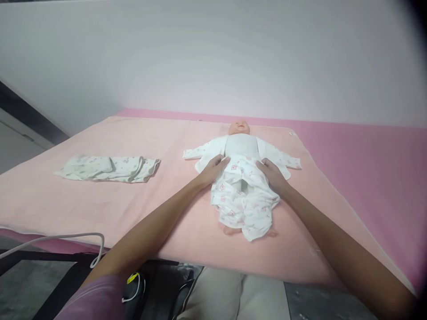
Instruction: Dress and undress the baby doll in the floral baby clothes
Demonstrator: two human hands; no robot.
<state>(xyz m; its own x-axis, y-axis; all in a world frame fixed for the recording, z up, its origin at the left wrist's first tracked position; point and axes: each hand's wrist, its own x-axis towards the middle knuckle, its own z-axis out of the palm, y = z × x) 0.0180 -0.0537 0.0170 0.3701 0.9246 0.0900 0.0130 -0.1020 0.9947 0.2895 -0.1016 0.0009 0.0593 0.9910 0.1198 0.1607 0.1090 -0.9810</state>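
Observation:
A baby doll (240,127) lies on its back on a peach blanket, head away from me. Its white long-sleeved top (211,151) is spread open to both sides, baring the pale torso (241,145). White printed baby pants (245,195) cover its legs, and the feet show below the cuffs. At the waistband's left side, my left hand (213,170) pinches the fabric between thumb and fingers. Opposite it, my right hand (272,174) grips the waistband's right side. Parts of the fingers on both hands are hidden behind the cloth.
Folded white printed cloth (108,169) lies to the left on the peach blanket (133,209). Pink bedding (360,173) shows at the right, and a pale wall (213,58) rises behind. A white cable (66,237) hangs near the front left edge.

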